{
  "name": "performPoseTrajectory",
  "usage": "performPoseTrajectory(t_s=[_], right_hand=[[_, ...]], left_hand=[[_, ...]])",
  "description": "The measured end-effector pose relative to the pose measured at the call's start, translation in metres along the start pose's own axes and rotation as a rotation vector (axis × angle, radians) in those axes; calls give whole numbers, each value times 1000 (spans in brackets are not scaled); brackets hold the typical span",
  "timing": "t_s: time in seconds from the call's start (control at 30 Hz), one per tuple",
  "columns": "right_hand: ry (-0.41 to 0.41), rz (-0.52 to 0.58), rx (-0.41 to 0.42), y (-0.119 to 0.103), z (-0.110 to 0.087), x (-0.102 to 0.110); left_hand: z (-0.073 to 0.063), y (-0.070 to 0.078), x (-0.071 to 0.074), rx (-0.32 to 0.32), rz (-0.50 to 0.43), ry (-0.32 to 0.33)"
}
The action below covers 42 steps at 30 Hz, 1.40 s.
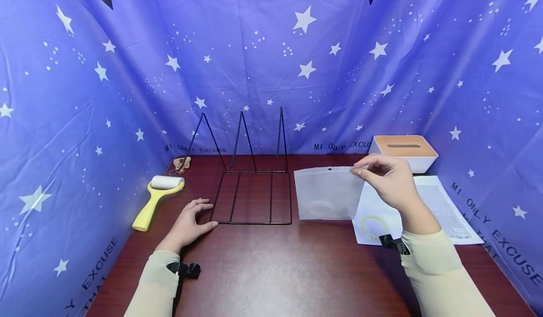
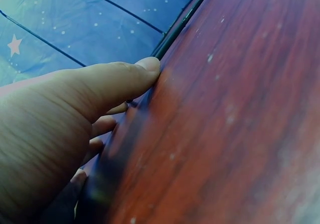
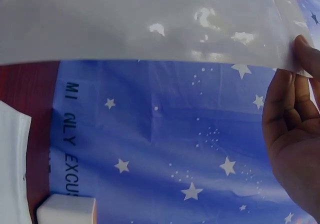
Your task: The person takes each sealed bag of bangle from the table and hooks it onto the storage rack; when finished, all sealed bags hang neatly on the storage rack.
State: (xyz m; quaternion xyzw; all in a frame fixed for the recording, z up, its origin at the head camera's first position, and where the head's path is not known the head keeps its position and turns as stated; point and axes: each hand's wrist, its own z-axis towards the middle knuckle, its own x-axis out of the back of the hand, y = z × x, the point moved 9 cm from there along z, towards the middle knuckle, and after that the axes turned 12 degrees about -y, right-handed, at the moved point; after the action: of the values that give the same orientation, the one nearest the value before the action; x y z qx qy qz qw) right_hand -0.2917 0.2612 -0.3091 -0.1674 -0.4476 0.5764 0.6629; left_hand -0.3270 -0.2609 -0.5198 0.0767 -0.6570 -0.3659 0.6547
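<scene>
My right hand [image 1: 388,180] pinches the top right corner of a frosted plastic pouch [image 1: 324,194] between thumb and fingers. The pouch hangs flat to the right of the rack, with a small hole in its top edge and a faint oval mark low down. In the right wrist view the pouch's glossy sheet [image 3: 140,24] fills the top. On the other side, my left hand [image 1: 191,222] rests around the front left corner of a black wire rack [image 1: 270,196], its thumb [image 2: 142,69] extended against the wire. The rack has three upright pointed loops.
A yellow-handled lint roller [image 1: 148,208] lies at the left, near a small tan object [image 1: 182,162]. White paper sheets [image 1: 432,194] with a pale yellow ring [image 1: 365,234] lie at the right. A wood-topped tissue box [image 1: 407,161] stands behind. Blue starry curtain [image 1: 263,62] surrounds the table.
</scene>
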Motion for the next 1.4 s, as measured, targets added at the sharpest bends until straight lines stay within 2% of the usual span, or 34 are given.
performPoseTrajectory(t_s=[0.13,0.37,0.6,0.8,1.07,1.4], right_hand=[[14,62,37,-5,0,-2],[29,125,51,-17,1,-11],[17,257,126,-27,4,-23],[-1,276,149,-36,7,-35],[-6,271,115,-37,12,-51],[17,280,117,-42,18,-69]], left_hand=[[0,-1,-1,-2,5,3],[0,1,0,-12,18,11],[0,-1,-1,13,30,-3],[0,3,5,3,42,24],[-1,22,24,-42,2,119],[-7,64,45,-156,-43,238]])
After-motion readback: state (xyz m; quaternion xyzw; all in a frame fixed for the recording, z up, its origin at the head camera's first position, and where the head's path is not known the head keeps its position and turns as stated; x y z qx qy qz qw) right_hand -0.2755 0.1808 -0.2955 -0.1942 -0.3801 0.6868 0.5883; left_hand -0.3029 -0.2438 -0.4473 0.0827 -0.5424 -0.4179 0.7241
